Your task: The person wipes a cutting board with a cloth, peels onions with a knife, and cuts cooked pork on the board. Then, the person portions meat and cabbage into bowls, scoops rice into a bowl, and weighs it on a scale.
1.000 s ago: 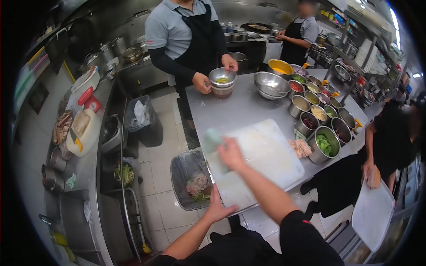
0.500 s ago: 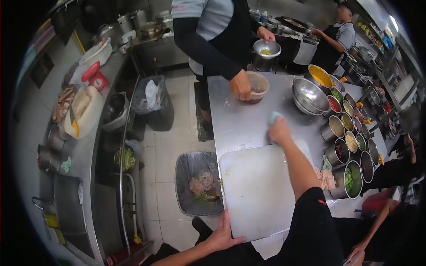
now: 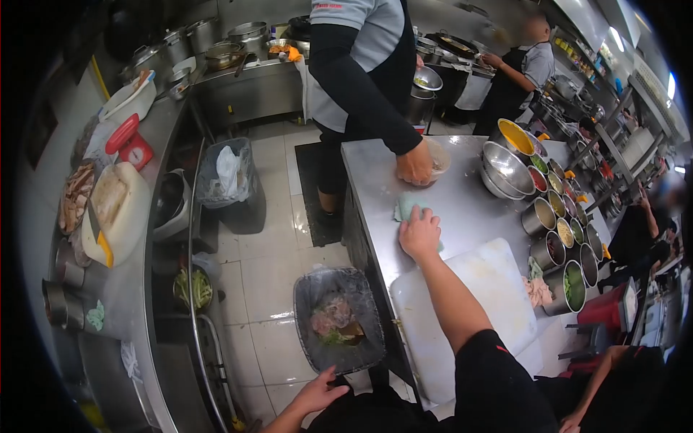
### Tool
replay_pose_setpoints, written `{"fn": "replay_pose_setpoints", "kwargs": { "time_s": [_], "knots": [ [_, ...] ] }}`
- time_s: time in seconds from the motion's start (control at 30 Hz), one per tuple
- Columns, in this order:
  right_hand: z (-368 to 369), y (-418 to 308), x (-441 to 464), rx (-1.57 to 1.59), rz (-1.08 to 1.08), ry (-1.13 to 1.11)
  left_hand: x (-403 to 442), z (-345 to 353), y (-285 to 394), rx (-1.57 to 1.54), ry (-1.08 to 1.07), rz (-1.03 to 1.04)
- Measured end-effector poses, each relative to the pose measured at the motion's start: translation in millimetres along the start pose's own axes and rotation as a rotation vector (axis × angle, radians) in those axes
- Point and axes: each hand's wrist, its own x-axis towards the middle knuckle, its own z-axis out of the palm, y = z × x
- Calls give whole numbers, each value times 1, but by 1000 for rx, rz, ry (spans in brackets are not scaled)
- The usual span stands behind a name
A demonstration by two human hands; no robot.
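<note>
My right hand presses on a pale green cloth on the steel table, with the cloth bunched under and ahead of its fingers. Beneath that forearm lies a white cutting board, its surface lightly stained. Low in the view, my left hand has its thumb and fingers apart and holds nothing. It is just in front of the near rim of a lined waste bin with food scraps inside; whether it touches the rim I cannot tell.
Across the table, a co-worker's hand is at a plastic tub. Steel colanders and several ingredient pots line the right side. A second bin stands on the floor. Along the left counter are a red scale and a knife.
My right hand has drawn the cloth leftward along the table. My left hand has let go of the cutting board's corner and moved left toward the bin. The co-worker's metal bowl is lower, behind the table.
</note>
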Motion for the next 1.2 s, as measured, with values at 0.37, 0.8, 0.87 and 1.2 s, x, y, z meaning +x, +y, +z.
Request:
{"fn": "replay_pose_setpoints", "kwargs": {
  "time_s": [0.37, 0.8, 0.87, 1.2],
  "knots": [
    [40, -123, -23, 638, -303, -81, 29, -9, -5, 106, -69, -4],
    [-52, 242, -89, 10, 199, 433, 66, 136, 98, 184, -158, 375],
    [-32, 217, -118, 86, 155, 434, 61, 136, 101, 183, -179, 324],
    [-21, -7, -234, 727, -262, -21, 92, 145, 80, 381, -241, 583]
  ]
}}
